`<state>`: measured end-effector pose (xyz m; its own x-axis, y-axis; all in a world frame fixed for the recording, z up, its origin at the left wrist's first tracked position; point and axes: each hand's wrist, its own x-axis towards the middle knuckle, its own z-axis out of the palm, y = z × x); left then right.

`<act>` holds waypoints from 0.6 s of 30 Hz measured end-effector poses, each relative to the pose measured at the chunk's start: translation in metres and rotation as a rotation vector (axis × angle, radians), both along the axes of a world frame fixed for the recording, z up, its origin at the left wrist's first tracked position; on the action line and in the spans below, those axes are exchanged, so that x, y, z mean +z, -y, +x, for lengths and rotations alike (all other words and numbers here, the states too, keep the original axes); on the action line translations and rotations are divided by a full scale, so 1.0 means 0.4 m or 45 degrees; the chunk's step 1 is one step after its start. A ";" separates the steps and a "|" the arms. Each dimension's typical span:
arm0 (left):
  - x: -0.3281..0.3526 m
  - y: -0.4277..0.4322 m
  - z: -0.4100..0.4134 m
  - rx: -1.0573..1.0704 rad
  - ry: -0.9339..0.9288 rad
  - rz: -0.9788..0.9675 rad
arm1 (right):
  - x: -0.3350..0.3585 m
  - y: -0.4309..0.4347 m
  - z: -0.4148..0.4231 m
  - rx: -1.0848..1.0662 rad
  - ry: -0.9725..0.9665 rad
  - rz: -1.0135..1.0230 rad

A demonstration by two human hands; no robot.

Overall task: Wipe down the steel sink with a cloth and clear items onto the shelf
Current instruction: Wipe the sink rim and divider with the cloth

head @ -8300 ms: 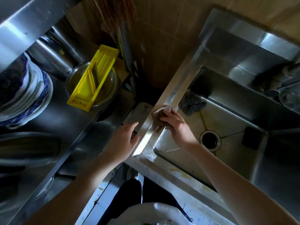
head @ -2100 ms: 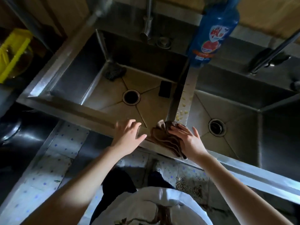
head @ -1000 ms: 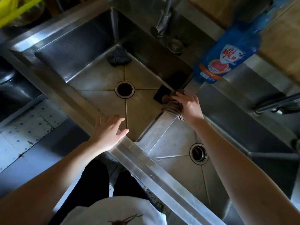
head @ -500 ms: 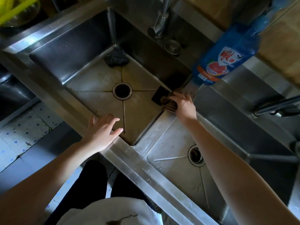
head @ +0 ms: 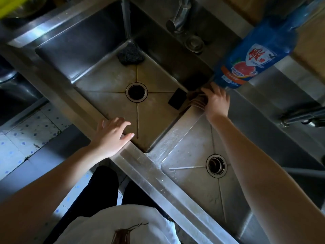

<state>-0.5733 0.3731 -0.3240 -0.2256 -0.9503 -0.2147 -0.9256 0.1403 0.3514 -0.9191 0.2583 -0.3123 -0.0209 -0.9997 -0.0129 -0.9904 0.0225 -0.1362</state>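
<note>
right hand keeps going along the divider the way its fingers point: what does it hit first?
Most likely the base of the blue detergent bottle, which stands at the far end of the divider right beyond the right hand and its brown cloth. They look nearly touching already, though depth is unclear.

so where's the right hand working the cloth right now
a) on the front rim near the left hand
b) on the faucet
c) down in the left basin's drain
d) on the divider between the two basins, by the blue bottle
d: the right hand presses the brown cloth onto the divider between the basins, just below the blue bottle.
</note>
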 end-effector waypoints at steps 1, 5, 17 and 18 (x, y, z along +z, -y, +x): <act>0.000 -0.001 0.001 0.005 0.005 0.003 | -0.001 0.018 -0.007 -0.047 0.028 0.010; 0.003 -0.001 -0.008 0.027 0.019 -0.012 | -0.007 0.052 -0.010 -0.132 0.217 0.064; 0.004 -0.016 -0.123 -0.051 -0.048 0.048 | -0.001 -0.192 0.094 0.054 0.327 0.091; 0.007 -0.021 -0.140 -0.063 -0.051 0.048 | -0.005 -0.205 0.099 0.052 0.313 0.091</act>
<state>-0.6294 0.3817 -0.3213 -0.2809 -0.9292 -0.2400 -0.9032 0.1714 0.3936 -0.8797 0.3403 -0.3144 0.0319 -0.9960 -0.0832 -0.9279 0.0014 -0.3727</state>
